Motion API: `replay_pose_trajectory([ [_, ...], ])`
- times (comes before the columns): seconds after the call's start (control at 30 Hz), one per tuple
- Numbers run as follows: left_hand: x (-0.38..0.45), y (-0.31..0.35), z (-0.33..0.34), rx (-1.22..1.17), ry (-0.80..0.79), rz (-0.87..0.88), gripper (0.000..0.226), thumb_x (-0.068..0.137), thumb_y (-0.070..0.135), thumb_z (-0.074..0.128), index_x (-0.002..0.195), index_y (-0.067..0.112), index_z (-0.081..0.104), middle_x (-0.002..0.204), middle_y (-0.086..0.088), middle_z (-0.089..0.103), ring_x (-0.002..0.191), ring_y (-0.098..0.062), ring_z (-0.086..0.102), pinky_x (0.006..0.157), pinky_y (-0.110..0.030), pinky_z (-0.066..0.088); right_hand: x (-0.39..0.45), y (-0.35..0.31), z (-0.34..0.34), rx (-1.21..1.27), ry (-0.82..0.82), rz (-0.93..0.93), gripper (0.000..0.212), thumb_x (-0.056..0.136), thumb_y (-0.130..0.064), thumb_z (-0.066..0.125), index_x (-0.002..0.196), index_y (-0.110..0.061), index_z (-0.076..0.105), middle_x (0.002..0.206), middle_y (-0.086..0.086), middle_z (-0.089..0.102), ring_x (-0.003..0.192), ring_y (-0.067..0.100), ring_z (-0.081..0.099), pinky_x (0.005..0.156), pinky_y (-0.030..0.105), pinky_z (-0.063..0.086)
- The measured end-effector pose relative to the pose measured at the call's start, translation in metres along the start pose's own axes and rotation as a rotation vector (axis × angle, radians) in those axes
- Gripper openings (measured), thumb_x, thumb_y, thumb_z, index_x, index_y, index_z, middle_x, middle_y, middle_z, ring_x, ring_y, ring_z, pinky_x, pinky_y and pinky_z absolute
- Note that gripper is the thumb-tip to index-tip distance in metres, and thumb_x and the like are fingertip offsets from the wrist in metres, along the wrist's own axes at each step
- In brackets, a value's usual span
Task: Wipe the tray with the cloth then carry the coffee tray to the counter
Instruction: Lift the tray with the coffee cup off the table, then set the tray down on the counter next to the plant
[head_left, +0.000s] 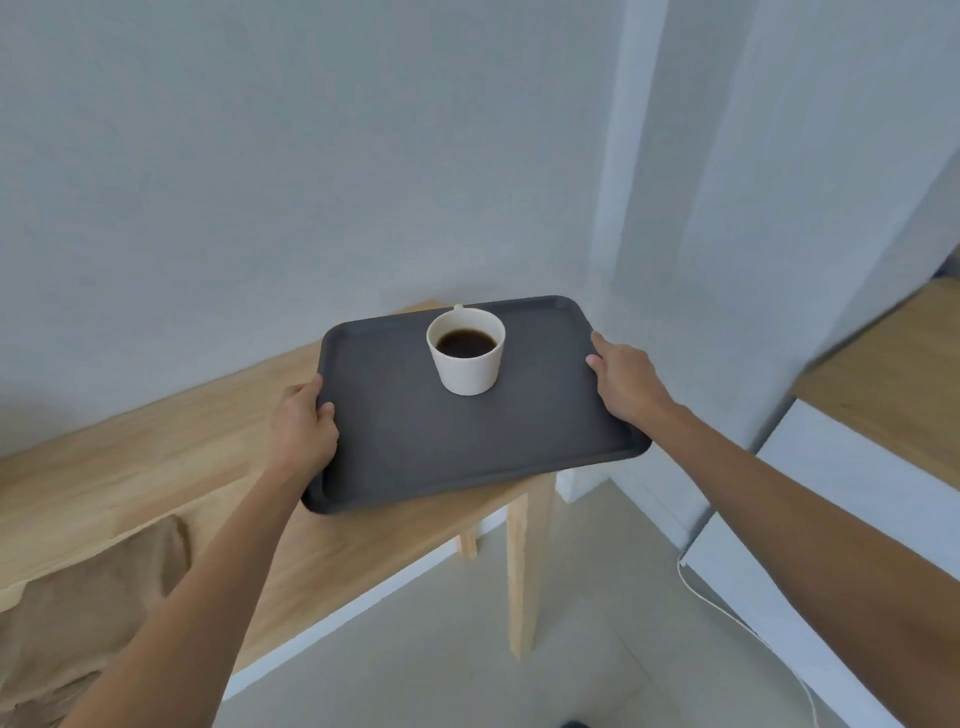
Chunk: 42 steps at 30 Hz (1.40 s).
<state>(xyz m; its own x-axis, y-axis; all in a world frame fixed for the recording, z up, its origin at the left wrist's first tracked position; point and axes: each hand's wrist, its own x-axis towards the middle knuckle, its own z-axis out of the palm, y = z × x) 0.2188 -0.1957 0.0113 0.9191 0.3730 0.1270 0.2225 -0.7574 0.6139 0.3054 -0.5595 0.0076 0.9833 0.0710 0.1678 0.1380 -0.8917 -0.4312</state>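
Operator: Tray (415, 441) position?

Technician: Dark grey, rectangular, with a raised rim. It sits over the right end of the wooden bench (156, 467), and its near right corner overhangs the bench edge above a leg. Whether it rests on the bench or is lifted clear cannot be told.

Operator: Hand status?

Technician: Left hand (301, 431) grips the left short edge, thumb on top of the rim, fingers (298, 391) curled over the rim's outer side. Right hand (631, 384) grips the right short edge, its fingers closed on the rim.

Operator: Load on the tray?

Technician: One cream cup (466, 351), upright, toward the far long edge, holding dark coffee. Its handle points away from the camera.

Operator: Other items?

Technician: Brown cloth (78, 613) lies crumpled on the bench at lower left, well apart from the tray. A second wooden surface (893, 384) on white cabinets stands to the right, beside a white cable (727, 613) on the floor.
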Motion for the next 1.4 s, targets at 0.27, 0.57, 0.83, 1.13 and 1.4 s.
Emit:
replay_pose_trajectory([
  [0.27, 0.02, 0.112, 0.082, -0.033, -0.171, 0.282, 0.038, 0.094, 0.006, 0.043, 0.13, 0.004, 0.053, 0.123, -0.022, 0.056, 0.112, -0.038, 0.053, 0.098, -0.045, 0.042, -0.046, 0.112, -0.068, -0.022, 0.119, 0.261, 0.037, 0.102, -0.021, 0.034, 0.136, -0.008, 0.042, 0.11, 0.023, 0.061, 0.101, 0.039, 0.056, 0.085, 0.044, 0.046],
  [0.57, -0.018, 0.278, 0.219, -0.087, -0.325, 0.489, 0.039, 0.094, 0.006, 0.043, 0.132, 0.007, 0.053, 0.123, -0.022, 0.054, 0.114, -0.039, 0.051, 0.098, -0.041, 0.039, -0.115, 0.274, -0.157, 0.117, 0.259, 0.527, 0.037, 0.1, -0.016, 0.037, 0.135, -0.003, 0.043, 0.121, 0.023, 0.059, 0.109, 0.041, 0.055, 0.09, 0.044, 0.045],
  [0.83, -0.073, 0.416, 0.335, -0.149, -0.477, 0.608, 0.043, 0.095, 0.007, 0.044, 0.137, 0.007, 0.049, 0.128, -0.022, 0.053, 0.117, -0.038, 0.05, 0.104, -0.044, 0.039, -0.175, 0.402, -0.232, 0.064, 0.321, 0.74, 0.046, 0.103, -0.017, 0.033, 0.148, -0.01, 0.028, 0.127, 0.023, 0.057, 0.114, 0.04, 0.053, 0.091, 0.04, 0.041],
  [1.13, -0.104, 0.529, 0.448, -0.177, -0.637, 0.753, 0.04, 0.095, 0.006, 0.042, 0.134, 0.009, 0.052, 0.126, -0.019, 0.055, 0.115, -0.036, 0.052, 0.101, -0.042, 0.041, -0.209, 0.519, -0.266, -0.069, 0.332, 0.915, 0.045, 0.102, -0.02, 0.033, 0.146, -0.009, 0.031, 0.116, 0.024, 0.062, 0.101, 0.041, 0.058, 0.078, 0.039, 0.045],
  [1.4, -0.101, 0.615, 0.573, -0.196, -0.761, 0.814, 0.048, 0.098, 0.009, 0.044, 0.145, 0.003, 0.037, 0.143, -0.02, 0.044, 0.131, -0.035, 0.042, 0.109, -0.039, 0.031, -0.196, 0.623, -0.263, -0.034, 0.405, 1.092, 0.047, 0.102, -0.02, 0.035, 0.148, -0.011, 0.029, 0.111, 0.026, 0.062, 0.099, 0.042, 0.059, 0.083, 0.045, 0.049],
])
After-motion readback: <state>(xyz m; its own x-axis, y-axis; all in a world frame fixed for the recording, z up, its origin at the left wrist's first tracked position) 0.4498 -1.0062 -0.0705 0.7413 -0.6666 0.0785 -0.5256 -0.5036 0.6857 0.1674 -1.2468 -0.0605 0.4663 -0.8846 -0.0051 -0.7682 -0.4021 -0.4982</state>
